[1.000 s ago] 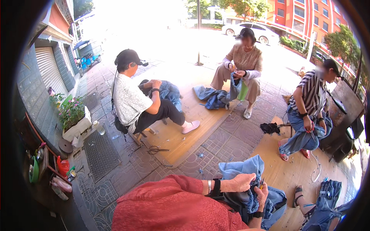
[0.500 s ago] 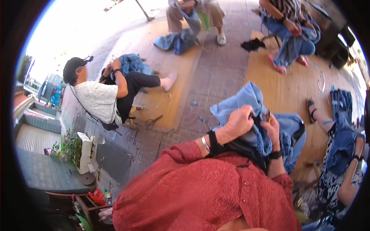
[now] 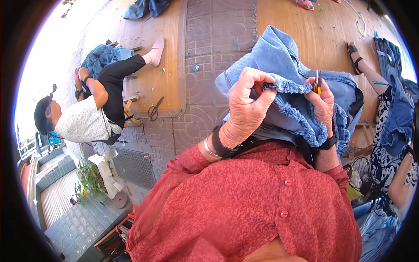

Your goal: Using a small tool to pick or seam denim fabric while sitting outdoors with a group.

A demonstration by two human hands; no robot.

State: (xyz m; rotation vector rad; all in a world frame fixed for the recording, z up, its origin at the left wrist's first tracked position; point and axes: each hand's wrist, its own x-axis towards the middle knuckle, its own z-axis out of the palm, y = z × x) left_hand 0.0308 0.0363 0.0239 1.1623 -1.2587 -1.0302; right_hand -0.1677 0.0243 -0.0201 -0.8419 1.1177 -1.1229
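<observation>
A light blue denim garment (image 3: 273, 50) lies bunched over my lap, its cut edges ragged and fluffy. My left hand (image 3: 248, 105) pinches one end of a frayed denim edge (image 3: 291, 87) between thumb and fingertips. The other end of that edge is pressed in my right hand (image 3: 322, 105). Small yellow-handled thread snips (image 3: 318, 85) also sit in the right hand, blades pointing up and away from me. More frayed edging hangs below both hands. Dark cloth shows under the denim, partly hidden by my wrists.
To the left, a seated person (image 3: 83, 115) works beside a denim pile (image 3: 104, 59). Scissors (image 3: 156, 108) lie near the edge of a wooden board (image 3: 170, 65). Another person's denim (image 3: 395, 126) is close on my right. A white planter (image 3: 109, 177) stands at lower left.
My view has tipped downward. My hands, close together before, are now apart with the frayed edge held between them. The person at left has shifted lower and further left in view.
</observation>
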